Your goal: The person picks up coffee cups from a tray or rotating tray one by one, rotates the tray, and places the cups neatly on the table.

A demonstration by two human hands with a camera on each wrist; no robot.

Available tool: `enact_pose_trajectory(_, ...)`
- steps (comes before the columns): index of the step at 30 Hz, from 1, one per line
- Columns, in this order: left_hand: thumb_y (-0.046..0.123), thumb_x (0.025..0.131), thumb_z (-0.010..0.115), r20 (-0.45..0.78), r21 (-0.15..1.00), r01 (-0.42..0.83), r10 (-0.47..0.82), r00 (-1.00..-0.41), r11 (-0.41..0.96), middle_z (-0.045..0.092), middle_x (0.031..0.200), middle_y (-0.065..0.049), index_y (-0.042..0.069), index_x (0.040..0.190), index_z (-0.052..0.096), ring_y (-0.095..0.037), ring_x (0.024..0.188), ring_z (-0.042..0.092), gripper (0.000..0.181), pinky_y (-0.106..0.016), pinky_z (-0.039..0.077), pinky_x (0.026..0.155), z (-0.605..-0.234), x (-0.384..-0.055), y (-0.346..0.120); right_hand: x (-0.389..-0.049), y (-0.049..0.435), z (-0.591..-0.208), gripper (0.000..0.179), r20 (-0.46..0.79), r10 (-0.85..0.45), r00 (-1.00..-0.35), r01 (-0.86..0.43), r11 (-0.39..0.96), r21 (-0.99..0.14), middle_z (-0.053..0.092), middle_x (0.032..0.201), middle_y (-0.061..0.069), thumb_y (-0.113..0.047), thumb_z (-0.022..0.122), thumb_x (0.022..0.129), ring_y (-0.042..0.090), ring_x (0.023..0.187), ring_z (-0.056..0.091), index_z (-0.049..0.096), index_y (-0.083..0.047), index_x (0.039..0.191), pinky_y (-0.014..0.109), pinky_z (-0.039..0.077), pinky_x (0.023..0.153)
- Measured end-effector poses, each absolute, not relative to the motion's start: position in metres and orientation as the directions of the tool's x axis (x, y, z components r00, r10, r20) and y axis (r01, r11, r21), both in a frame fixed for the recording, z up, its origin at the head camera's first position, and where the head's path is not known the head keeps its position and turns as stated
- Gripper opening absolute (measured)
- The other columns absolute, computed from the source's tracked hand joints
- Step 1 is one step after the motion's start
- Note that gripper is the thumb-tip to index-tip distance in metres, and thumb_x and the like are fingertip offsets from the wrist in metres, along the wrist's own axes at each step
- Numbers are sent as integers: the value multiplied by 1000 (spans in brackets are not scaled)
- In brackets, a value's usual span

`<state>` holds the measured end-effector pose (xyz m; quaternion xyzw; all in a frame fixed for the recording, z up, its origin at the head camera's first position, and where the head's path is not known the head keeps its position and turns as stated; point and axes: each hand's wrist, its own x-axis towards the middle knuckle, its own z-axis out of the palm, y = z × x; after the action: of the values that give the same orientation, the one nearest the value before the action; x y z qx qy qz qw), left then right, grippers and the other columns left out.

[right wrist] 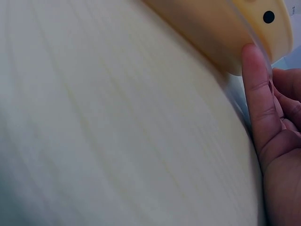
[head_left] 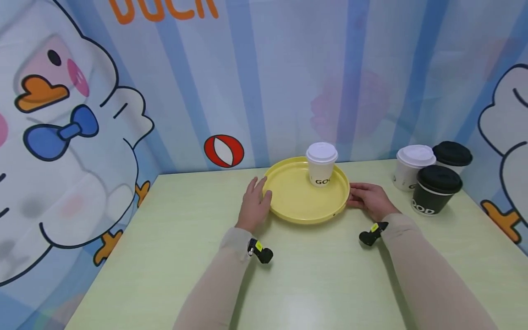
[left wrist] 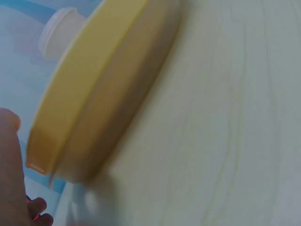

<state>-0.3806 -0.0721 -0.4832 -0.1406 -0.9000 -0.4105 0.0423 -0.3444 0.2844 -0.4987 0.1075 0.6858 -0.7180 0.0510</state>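
Note:
A round yellow tray with a raised rim lies toward the back of the table. On its back right part stands a white paper cup with a white lid and dark lettering. My left hand is at the tray's left rim, fingers spread; in the left wrist view a gap shows between the visible fingers and the yellow wall. At the right rim is my right hand, its fingers extended. One fingertip of it touches or nearly touches the tray's side in the right wrist view.
Right of the tray stand a white-lidded cup, a black-lidded white cup behind it, and a dark cup with a black lid in front. A printed cloth backdrop rises behind the pale table.

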Motion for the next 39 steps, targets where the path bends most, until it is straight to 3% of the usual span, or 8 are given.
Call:
enact_pose_trajectory(5, 35, 109, 39, 155, 792, 265, 238, -959, 550, 17, 168, -6, 23, 160, 32, -28, 152, 22, 53, -49, 22, 122, -493, -380, -75, -345, 280, -498, 50, -222, 76, -972, 220, -38, -975, 61, 116, 7, -13, 49, 107, 8, 92, 68, 37, 4, 153, 27, 57, 89)
enact_pose_trajectory(12, 34, 109, 38, 171, 797, 277, 239, -956, 537, 20, 167, -11, 19, 160, 32, -31, 152, 24, 54, -49, 22, 122, -500, -379, -78, -346, 274, -497, 49, -224, 68, -972, 221, -47, -974, 61, 114, 6, -11, 48, 107, 8, 91, 68, 37, 5, 152, 27, 57, 89)
enact_pose_trajectory(22, 35, 108, 39, 188, 794, 278, 215, -958, 540, 24, 166, -11, 23, 159, 34, -31, 150, 28, 53, -50, 26, 121, -504, -381, -78, -348, 273, -493, 50, -230, 65, -971, 228, -34, -973, 62, 113, 5, -12, 48, 107, 8, 90, 68, 37, 5, 153, 27, 57, 88)
enact_pose_trajectory(28, 36, 108, 36, 240, 773, 325, 223, -945, 544, 27, 165, -11, 23, 159, 35, -28, 150, 29, 52, -47, 28, 120, -514, -388, -74, -355, 274, -484, 58, -307, 102, -946, 309, 4, -951, 57, 125, 13, -33, 39, 110, 12, 90, 69, 31, 0, 156, 31, 59, 86)
enact_pose_trajectory(31, 36, 108, 36, 228, 773, 304, 203, -952, 556, 28, 164, -10, 25, 159, 35, -28, 150, 30, 52, -47, 28, 120, -517, -386, -73, -361, 271, -471, 69, -322, 175, -930, 344, 110, -933, 50, 137, 20, -49, 30, 108, 21, 99, 67, 22, -5, 160, 35, 59, 88)
enact_pose_trajectory(34, 36, 108, 37, 213, 781, 292, 203, -956, 552, 28, 165, -10, 25, 159, 35, -28, 150, 29, 52, -47, 28, 121, -518, -384, -71, -366, 267, -449, 82, -248, 247, -937, 312, 267, -912, 41, 150, 26, -62, 23, 104, 36, 119, 59, 10, -7, 162, 46, 55, 96)
enact_pose_trajectory(39, 37, 108, 36, 211, 783, 296, 214, -954, 548, 28, 165, -10, 25, 159, 34, -28, 150, 28, 52, -47, 27, 121, -515, -382, -68, -374, 252, -408, 102, -78, 276, -958, 199, 442, -875, 9, 165, 28, -77, 29, 94, 50, 144, 29, -14, -14, 162, 63, 33, 112)
